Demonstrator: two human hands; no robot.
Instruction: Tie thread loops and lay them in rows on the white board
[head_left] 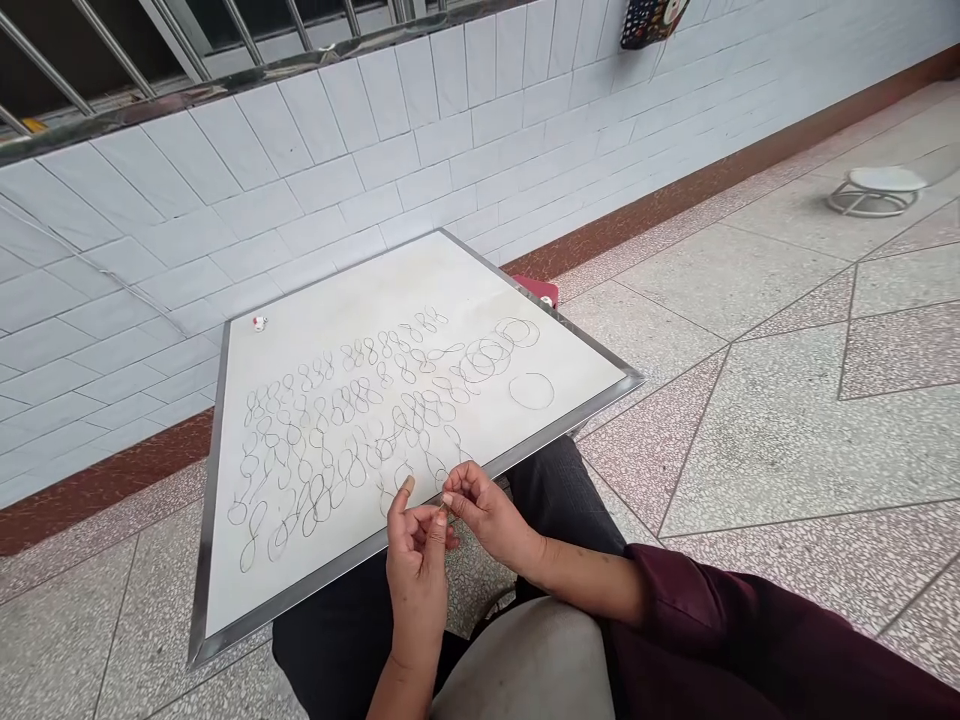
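Rows of thin dark wire loops (316, 500), many twisted into figure eights, lie on a white table (360, 290) with a metal edge. Larger round wire rings (531, 391) lie toward its right side. Over the near edge of the table my left hand (421, 560) and my right hand (484, 515) meet at the fingertips. Thumb and fingers of each are pinched together on a thin wire piece, of which only a small bit shows between them. My left forefinger points up, with a tan wrapping on its tip.
A small white and red object (259, 323) lies at the table's far left corner. Behind the table is a tiled wall (420, 150). A red stool (538, 290) shows past the right edge; a low round stool (885, 182) stands farther off.
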